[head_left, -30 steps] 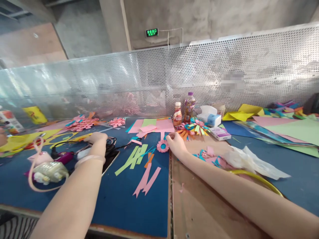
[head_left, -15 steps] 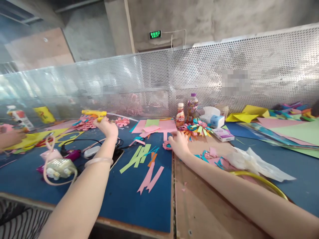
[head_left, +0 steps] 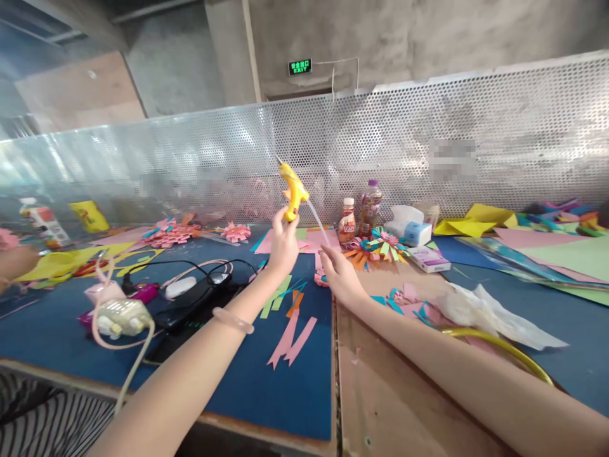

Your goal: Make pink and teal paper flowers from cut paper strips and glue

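Note:
My left hand [head_left: 284, 244] is closed round the handle of a yellow glue gun [head_left: 295, 190], raised above the table with its nozzle pointing up and left. A whitish glue stick [head_left: 318, 219] sticks out of its rear and slants down to the fingertips of my right hand [head_left: 340, 273]. The right fingers are bent together beside a pink curled paper piece [head_left: 321, 277]; what they grip is hidden. Behind them lie pink paper sheets [head_left: 280, 241]. Nearer me are green paper strips [head_left: 276, 298], an orange strip [head_left: 294, 303] and pink notched strips [head_left: 299, 343].
A red-labelled bottle [head_left: 347, 222], a purple-capped bottle [head_left: 371, 206], paper flowers [head_left: 387, 244] and a tissue pack [head_left: 417, 233] stand beyond my right hand. Cables and a power strip [head_left: 190, 317] lie left. Another person's hand [head_left: 19, 263] shows at the far left. Perforated metal panels [head_left: 404, 139] close the back.
My left hand has carried the glue gun right and tipped it nozzle-up, off the spot near the pink paper pile. My right hand stays almost in place.

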`<action>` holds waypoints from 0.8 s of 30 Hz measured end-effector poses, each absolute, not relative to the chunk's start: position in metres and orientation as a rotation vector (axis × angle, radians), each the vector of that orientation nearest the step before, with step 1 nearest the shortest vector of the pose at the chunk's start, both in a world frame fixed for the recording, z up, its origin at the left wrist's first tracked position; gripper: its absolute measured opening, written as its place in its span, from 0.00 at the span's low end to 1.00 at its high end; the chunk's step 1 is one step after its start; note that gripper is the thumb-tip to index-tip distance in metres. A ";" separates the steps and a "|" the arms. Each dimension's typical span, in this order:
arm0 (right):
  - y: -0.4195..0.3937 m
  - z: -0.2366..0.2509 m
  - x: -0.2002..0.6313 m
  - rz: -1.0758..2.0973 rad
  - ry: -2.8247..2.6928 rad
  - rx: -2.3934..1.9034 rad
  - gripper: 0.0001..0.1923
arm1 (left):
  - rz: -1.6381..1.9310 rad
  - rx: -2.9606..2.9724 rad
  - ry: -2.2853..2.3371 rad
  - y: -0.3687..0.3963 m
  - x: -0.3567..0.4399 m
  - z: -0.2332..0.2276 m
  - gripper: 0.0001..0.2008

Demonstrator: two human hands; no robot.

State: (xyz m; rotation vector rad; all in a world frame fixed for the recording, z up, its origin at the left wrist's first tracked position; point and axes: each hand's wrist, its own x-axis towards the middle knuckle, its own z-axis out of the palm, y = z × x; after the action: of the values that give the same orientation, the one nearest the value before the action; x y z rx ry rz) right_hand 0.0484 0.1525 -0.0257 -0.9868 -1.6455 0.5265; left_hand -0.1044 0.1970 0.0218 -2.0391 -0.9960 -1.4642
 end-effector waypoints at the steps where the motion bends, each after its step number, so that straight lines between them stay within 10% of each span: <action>1: 0.155 -0.027 0.049 0.608 -1.596 -0.979 0.23 | -1.476 -2.069 -0.977 0.193 -0.095 0.019 0.18; 24: 0.172 -0.017 0.062 1.655 -0.875 -0.484 0.14 | -2.104 -2.376 -1.662 0.157 -0.043 -0.004 0.12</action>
State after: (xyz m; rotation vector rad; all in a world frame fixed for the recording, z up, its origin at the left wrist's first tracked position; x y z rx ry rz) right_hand 0.0616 0.1721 -0.0170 -0.4841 -0.8747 1.6552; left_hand -0.0431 0.1574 -0.0040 -2.3756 -1.6622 -2.1044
